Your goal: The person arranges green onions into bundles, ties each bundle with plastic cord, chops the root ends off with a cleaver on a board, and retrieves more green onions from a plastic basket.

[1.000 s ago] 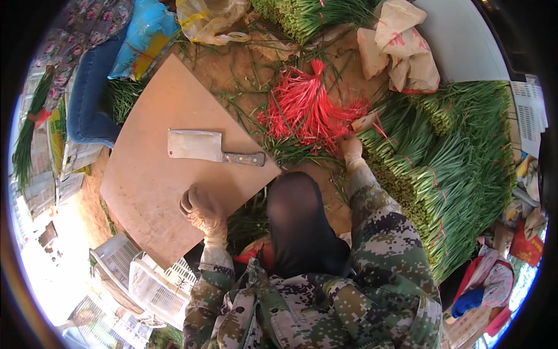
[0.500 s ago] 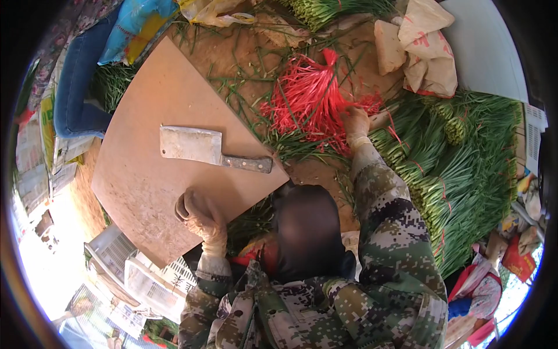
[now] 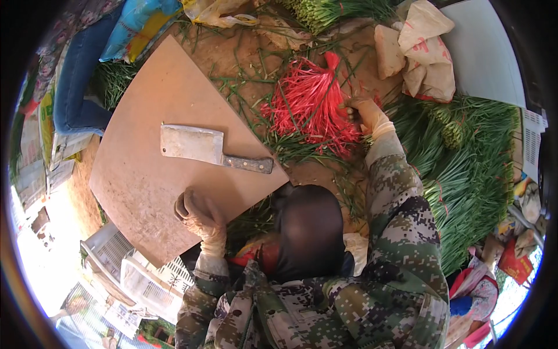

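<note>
My left hand (image 3: 199,216), in a dirty pale glove, hovers over the near edge of a brown board (image 3: 139,198). Its fingers are loosely bent and apart, with nothing seen in them. A cleaver (image 3: 192,144) with a dark riveted handle lies flat on the board beyond it. My right hand (image 3: 371,116), also gloved, is at the right side of a bundle of red plastic strings (image 3: 311,96). Its fingers are curled at the strands and appear closed on some of them; the fingertips are partly hidden.
Bundled green garlic-chive-like stalks (image 3: 465,163) are heaped at the right. More bundles (image 3: 317,13) lie at the top. A crumpled tan bag (image 3: 427,52) sits at the upper right. Loose green leaves litter the ground (image 3: 232,58). White plastic crates (image 3: 148,282) stand at lower left.
My right hand has shifted a little right and away from the middle of the red bundle, its wrist turning. Strands on the bundle's right side have spread. My left hand and the cleaver stay put.
</note>
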Tool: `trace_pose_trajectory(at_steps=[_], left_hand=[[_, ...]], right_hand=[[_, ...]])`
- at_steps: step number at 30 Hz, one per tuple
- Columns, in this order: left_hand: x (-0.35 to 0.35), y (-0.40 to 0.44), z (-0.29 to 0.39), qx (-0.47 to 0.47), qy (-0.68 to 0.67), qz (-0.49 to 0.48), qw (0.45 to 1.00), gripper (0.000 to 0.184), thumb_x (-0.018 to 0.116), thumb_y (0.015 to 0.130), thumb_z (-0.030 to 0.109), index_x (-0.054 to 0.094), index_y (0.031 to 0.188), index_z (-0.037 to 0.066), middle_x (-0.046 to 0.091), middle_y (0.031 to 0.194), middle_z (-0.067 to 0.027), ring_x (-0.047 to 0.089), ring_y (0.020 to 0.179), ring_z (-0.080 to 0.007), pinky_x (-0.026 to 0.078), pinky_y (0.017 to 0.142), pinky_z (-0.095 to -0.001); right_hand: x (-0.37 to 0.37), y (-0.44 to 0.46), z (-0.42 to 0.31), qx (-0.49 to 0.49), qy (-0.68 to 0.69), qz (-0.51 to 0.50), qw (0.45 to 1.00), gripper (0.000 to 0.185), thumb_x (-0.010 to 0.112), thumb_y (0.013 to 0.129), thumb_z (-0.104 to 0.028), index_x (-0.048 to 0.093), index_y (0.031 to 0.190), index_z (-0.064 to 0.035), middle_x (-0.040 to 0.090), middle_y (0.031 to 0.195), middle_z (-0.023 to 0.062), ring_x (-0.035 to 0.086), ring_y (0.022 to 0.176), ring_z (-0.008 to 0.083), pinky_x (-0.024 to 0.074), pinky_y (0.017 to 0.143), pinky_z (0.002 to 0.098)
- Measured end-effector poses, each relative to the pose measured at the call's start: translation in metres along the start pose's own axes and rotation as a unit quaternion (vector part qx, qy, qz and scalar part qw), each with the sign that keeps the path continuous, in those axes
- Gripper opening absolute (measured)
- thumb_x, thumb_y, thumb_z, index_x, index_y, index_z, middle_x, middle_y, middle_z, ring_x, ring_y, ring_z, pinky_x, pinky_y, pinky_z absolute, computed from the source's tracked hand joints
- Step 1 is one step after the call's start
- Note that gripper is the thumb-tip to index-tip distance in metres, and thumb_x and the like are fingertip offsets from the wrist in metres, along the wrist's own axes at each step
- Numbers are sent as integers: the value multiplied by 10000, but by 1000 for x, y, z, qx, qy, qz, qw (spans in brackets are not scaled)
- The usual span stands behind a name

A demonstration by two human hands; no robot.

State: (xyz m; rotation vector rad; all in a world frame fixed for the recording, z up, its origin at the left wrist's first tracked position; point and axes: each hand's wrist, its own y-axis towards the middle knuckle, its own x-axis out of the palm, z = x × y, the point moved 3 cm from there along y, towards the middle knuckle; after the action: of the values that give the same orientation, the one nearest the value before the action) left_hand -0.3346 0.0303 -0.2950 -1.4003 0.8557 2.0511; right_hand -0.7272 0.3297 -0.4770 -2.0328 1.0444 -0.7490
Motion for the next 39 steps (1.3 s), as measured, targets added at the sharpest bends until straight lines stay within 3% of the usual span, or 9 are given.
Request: trace_pose_trajectory(at_steps=[10, 12, 15, 20, 23, 26, 33, 36, 39], left_hand=[[1, -1, -2, -9, 2, 11, 1000, 491, 611, 863, 233, 518, 1280, -9, 516, 1212, -233, 449, 1132, -409, 358, 981, -530], [0, 0, -3, -12, 3, 12, 1000, 495, 611, 860, 237, 519, 1281, -6, 518, 1209, -232, 449, 1130, -407, 358, 980, -530], [-2, 0, 0, -19, -22, 10, 1000, 497, 611, 856, 236, 524, 1291, 13, 523, 1203, -226, 451, 1127, -403, 358, 981, -528], [-6, 2, 6, -91, -49, -36, 994, 505, 637, 853, 282, 541, 1277, 25, 523, 1229, -230, 471, 1146, -423, 395, 960, -529], [-8, -2, -11, -49, -4, -21, 999, 493, 653, 845, 300, 561, 1236, 13, 517, 1244, -237, 470, 1160, -439, 405, 951, -534], [-12, -4, -11, -62, -28, -1, 998, 489, 662, 820, 273, 560, 1213, 0, 509, 1259, -216, 444, 1182, -439, 387, 964, -549], [-40, -10, -17, -95, -170, 75, 978, 415, 651, 878, 232, 573, 1201, -17, 582, 1199, -174, 544, 1103, -355, 434, 952, -476], [-75, -7, -17, -242, -686, 16, 686, 420, 577, 1003, 350, 659, 1126, -43, 699, 976, -95, 651, 846, -170, 526, 812, -323], [-131, -2, -23, -218, -742, 6, 634, 422, 574, 1004, 345, 651, 1136, -48, 685, 942, -70, 636, 823, -143, 534, 774, -289]], right_hand=[[12, -4, -11, -19, -39, 43, 998, 200, 570, 946, -140, 711, 967, 0, 636, 733, 33, 601, 590, 155, 508, 558, 289], [2, 17, -1, -229, -430, 204, 849, 221, 552, 935, -175, 730, 989, -56, 690, 789, 96, 661, 632, 222, 542, 592, 339], [50, 1, 96, -48, -884, -187, 427, 431, 575, 876, -240, 613, 1276, -83, 721, 950, 169, 703, 915, 301, 550, 784, 443], [29, -56, 169, 67, -674, -278, 681, 430, 641, 855, -209, 564, 1256, -73, 722, 870, 125, 684, 774, 252, 539, 689, 421], [24, -86, 87, -1, -662, -119, 740, 205, 667, 855, -213, 716, 827, -17, 706, 773, 102, 671, 685, 208, 531, 616, 395], [35, -132, -26, -158, -280, -50, 945, 185, 600, 903, -136, 698, 1013, -24, 668, 812, 63, 640, 739, 173, 523, 703, 319], [231, -260, -171, -377, -23, -147, 914, 260, 559, 995, -170, 633, 1140, 34, 585, 883, 30, 582, 809, 161, 504, 758, 317], [339, -302, -141, -311, -108, -228, 916, 217, 597, 950, -197, 702, 1004, -15, 625, 779, 21, 602, 708, 112, 501, 722, 252], [422, -309, -57, -253, -157, -281, 912, 204, 588, 952, -186, 715, 959, -26, 657, 765, 17, 608, 698, 102, 499, 675, 254]])
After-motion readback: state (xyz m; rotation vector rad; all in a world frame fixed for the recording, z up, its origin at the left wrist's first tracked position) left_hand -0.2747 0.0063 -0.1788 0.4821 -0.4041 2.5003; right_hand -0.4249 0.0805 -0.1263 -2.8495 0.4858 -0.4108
